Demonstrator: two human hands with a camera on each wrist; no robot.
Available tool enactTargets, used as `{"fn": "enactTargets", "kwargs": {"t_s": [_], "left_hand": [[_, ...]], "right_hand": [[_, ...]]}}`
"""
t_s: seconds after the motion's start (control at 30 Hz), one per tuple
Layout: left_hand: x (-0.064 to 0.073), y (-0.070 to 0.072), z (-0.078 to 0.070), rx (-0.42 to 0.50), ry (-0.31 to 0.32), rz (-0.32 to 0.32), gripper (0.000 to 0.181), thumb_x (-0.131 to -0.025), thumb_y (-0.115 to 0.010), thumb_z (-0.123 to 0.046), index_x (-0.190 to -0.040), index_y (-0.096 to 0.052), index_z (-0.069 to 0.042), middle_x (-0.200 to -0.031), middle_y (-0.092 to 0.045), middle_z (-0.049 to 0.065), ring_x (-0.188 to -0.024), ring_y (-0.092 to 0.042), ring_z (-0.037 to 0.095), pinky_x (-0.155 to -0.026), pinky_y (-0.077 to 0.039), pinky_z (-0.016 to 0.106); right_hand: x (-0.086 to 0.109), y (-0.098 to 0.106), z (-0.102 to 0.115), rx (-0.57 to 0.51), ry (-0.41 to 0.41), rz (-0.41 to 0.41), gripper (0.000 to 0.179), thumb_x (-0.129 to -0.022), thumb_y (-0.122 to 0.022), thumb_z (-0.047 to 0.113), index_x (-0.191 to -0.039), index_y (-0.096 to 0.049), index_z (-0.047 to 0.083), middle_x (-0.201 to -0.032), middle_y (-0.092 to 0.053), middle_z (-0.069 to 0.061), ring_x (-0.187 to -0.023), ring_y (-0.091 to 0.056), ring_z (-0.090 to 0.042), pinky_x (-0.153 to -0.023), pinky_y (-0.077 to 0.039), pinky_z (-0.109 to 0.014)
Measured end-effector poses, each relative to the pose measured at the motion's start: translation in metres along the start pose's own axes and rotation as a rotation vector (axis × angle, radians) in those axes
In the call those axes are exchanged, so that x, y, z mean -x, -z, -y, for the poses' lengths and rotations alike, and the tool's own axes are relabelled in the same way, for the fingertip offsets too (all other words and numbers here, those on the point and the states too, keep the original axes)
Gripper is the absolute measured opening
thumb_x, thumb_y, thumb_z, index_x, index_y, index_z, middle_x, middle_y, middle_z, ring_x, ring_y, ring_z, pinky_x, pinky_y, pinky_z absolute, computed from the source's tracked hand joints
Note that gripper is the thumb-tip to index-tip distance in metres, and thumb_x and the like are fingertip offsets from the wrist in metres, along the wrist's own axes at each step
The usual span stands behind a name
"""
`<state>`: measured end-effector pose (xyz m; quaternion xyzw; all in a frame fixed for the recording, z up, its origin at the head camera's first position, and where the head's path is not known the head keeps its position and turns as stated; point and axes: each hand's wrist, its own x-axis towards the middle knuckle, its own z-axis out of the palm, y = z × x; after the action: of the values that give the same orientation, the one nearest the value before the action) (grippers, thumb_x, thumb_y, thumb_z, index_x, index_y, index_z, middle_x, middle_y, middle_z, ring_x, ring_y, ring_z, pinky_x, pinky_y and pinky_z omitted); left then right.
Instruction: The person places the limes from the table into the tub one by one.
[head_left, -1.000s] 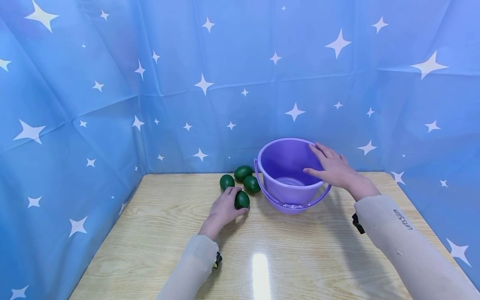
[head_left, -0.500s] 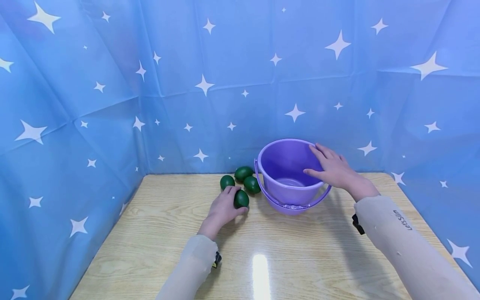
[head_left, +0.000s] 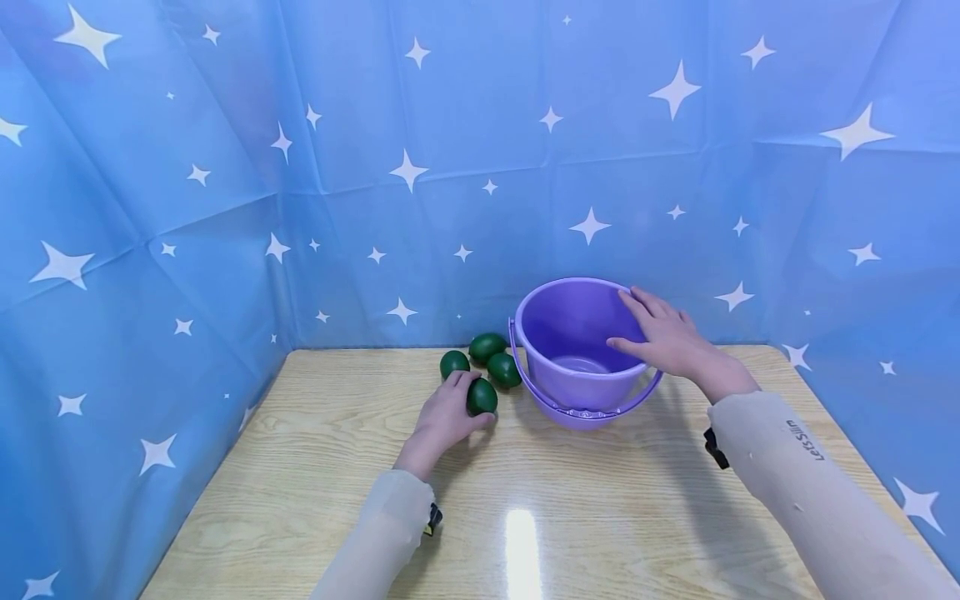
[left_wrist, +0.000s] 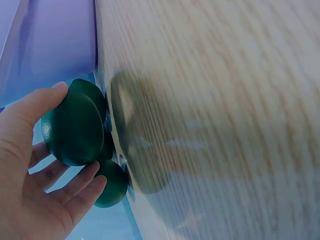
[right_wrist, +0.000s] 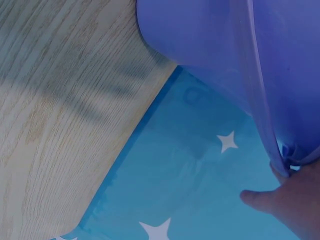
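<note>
The left hand [head_left: 444,417] pinches a shiny dark green thing [head_left: 482,397] (it is shaped like a fat egg) – the thumb is on one side and fingers are on the other. I cannot tell if it touches the wood table [head_left: 300,467]. Three more green egg shapes [head_left: 503,370] sit close behind it, near the back edge. The purple bucket [head_left: 581,389] stands to the right of them, with its wide mouth up and its handle [head_left: 588,413] hanging down in front. The right hand [head_left: 670,337] rests on the bucket's right rim – its fingers are spread. Behind it all hangs a blue cloth [head_left: 480,100] with white stars [head_left: 591,226].
</note>
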<state>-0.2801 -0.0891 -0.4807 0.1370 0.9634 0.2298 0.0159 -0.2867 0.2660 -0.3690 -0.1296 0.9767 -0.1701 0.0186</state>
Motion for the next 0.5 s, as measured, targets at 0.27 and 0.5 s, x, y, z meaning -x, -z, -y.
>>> {"fn": "enactTargets", "kwargs": {"t_s": [0.27, 0.5], "left_hand": [[0.0005, 0.0008, -0.0001, 0.016, 0.003, -0.009, 0.077, -0.085, -0.078, -0.042, -0.148, -0.044, -0.016, -0.148, -0.048, 0.009, -0.132, -0.052, 0.034, -0.107, -0.048, 0.052], [0.0014, 0.0012, 0.0006, 0.033, 0.006, -0.031, 0.075, -0.085, -0.078, -0.038, -0.148, -0.045, -0.015, -0.148, -0.048, 0.008, -0.132, -0.052, 0.034, -0.107, -0.048, 0.051]], "right_hand": [[0.0, 0.0003, 0.0002, 0.0, 0.0, -0.003, 0.091, -0.097, -0.051, 0.059, -0.161, -0.008, 0.011, -0.166, -0.006, -0.024, -0.15, -0.008, -0.051, -0.115, -0.007, -0.076], [-0.0002, -0.0002, 0.0002, -0.003, 0.001, -0.004, 0.09, -0.097, -0.052, 0.057, -0.161, -0.008, 0.011, -0.166, -0.006, -0.024, -0.15, -0.008, -0.051, -0.115, -0.006, -0.077]]}}
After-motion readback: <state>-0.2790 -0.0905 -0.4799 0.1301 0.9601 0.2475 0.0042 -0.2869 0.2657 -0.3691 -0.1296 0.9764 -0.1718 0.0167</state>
